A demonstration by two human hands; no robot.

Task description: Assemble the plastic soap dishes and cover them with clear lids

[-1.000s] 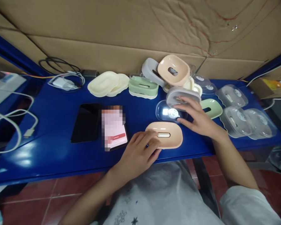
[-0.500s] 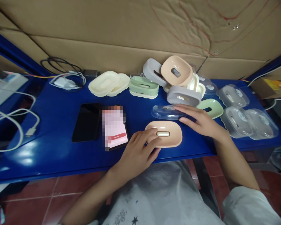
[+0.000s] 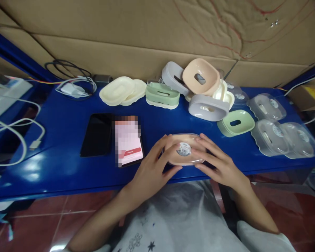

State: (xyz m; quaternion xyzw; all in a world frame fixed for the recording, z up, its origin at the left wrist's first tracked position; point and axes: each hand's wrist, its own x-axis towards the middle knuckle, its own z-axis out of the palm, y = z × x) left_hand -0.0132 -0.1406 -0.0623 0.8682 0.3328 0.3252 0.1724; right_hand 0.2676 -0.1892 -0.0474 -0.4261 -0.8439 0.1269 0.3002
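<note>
In front of me at the table's near edge is a peach soap dish [image 3: 187,161]. Over it lies a clear plastic lid with a round label [image 3: 184,149]. My left hand [image 3: 156,163] grips the left end, its fingers over the lid and the thumb along the near side. At the right end, my right hand [image 3: 223,163] closes on the lid and dish in the same way. Whether the lid is fully seated is hard to see under my fingers.
Left are a lit phone [image 3: 129,141] and a dark phone [image 3: 97,134]. Behind stand cream trays [image 3: 118,91], a green dish [image 3: 162,93], a grey dish [image 3: 208,107] and another peach dish [image 3: 199,67]. On the right are a light green dish [image 3: 240,129] and several lidded dishes [image 3: 271,136].
My right hand has brought the clear lid from behind the peach soap dish onto it. Both hands now hold the covered dish; my left hand stayed at its left end.
</note>
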